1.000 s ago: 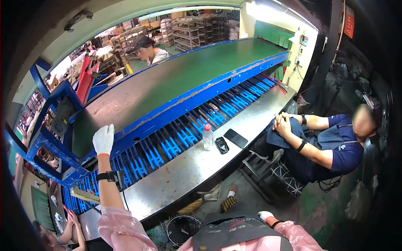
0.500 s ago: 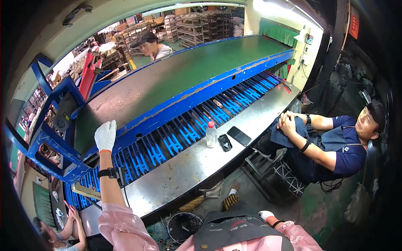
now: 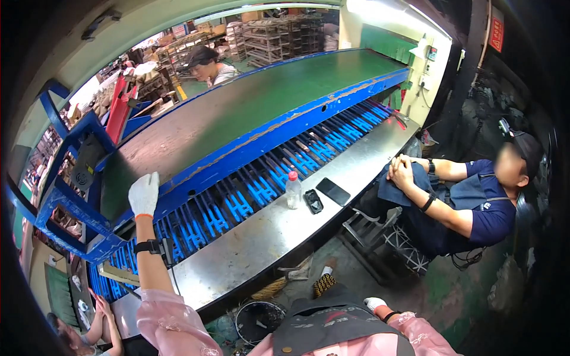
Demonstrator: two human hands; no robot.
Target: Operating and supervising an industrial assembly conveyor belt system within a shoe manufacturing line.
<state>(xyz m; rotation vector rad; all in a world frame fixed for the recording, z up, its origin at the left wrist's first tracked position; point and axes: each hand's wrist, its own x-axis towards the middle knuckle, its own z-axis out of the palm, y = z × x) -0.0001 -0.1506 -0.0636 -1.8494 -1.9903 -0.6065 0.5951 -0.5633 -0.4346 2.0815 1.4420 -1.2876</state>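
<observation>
My left hand (image 3: pixel 143 194), in a white knit glove with an orange cuff, rests at the near edge of a green conveyor belt (image 3: pixel 261 89). Its fingers lie over the blue side rail (image 3: pixel 249 137), with nothing visible in them. Low beside my apron, my right hand (image 3: pixel 374 304) wears the same kind of glove and touches nothing that I can see. Its fingers are too small and partly hidden to read. Under the rail runs a row of blue-tipped bars (image 3: pixel 238 204). A steel ledge (image 3: pixel 237 255) lies along their near side.
A clear bottle with a red cap (image 3: pixel 293 191), a small black case (image 3: pixel 313 202) and a phone (image 3: pixel 333 191) lie on the ledge. A person (image 3: pixel 475 202) sits at the right with clasped hands. Another person (image 3: pixel 208 66) is behind the belt. A bucket (image 3: pixel 259 323) stands below.
The whole view has shifted slightly left. My left hand stays at the belt edge, and the person behind the belt has lowered their head.
</observation>
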